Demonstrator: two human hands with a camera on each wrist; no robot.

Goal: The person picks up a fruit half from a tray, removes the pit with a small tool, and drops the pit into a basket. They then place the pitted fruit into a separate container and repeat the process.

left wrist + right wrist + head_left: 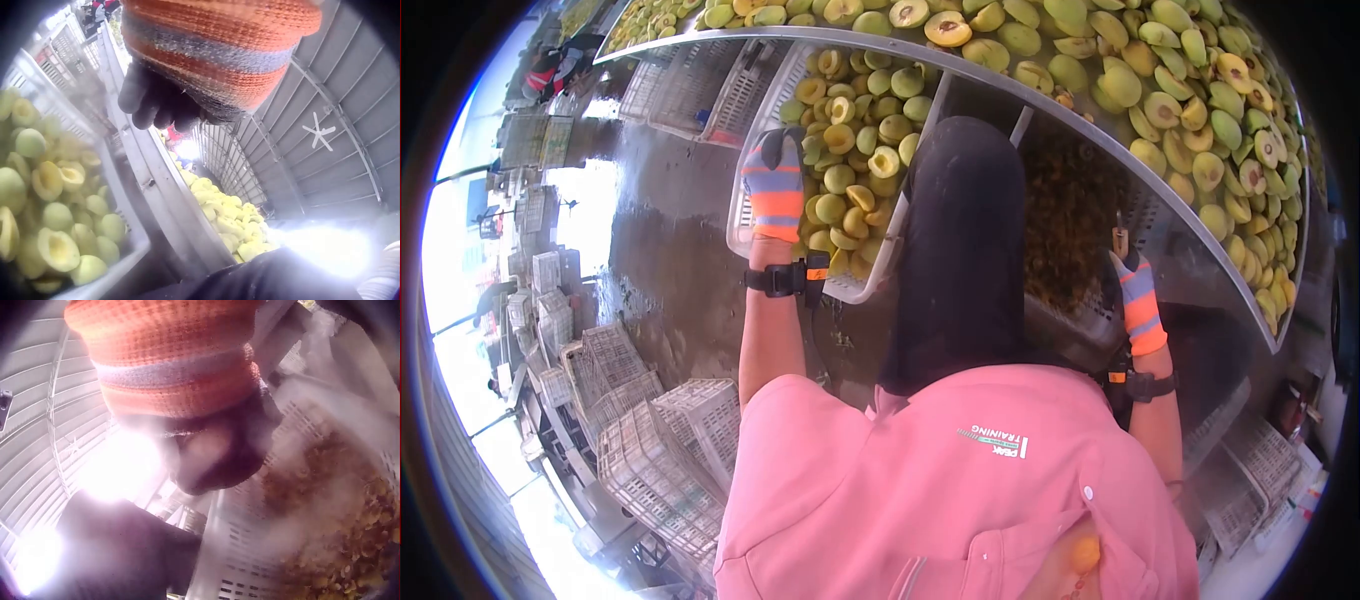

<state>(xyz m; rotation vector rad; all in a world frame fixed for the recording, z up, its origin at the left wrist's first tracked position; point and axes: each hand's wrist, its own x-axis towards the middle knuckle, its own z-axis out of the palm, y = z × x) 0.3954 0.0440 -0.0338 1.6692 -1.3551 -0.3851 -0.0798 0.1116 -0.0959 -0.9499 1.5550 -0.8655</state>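
Note:
My left hand (772, 185), in an orange and grey striped glove with dark fingertips (156, 103), grips the near rim of a white slotted crate (740, 215) heaped with green and yellow fruit halves (855, 150). The same fruit halves (56, 212) fill the left wrist view. My right hand (1130, 275), in a matching glove, curls its fingers (219, 456) at the edge of a second white crate (250, 550) holding brown scraps (1065, 220). A small metal piece (1120, 238) sticks up just above that hand. A black cloth (960, 250) hangs between the two crates.
A curved steel table (1100, 130) loaded with more fruit halves (1190, 90) arcs across the top and right. Several empty white crates (650, 440) are stacked at lower left on a wet floor (660, 220). More crates (690, 90) lie beyond. My pink shirt (960, 480) fills the foreground.

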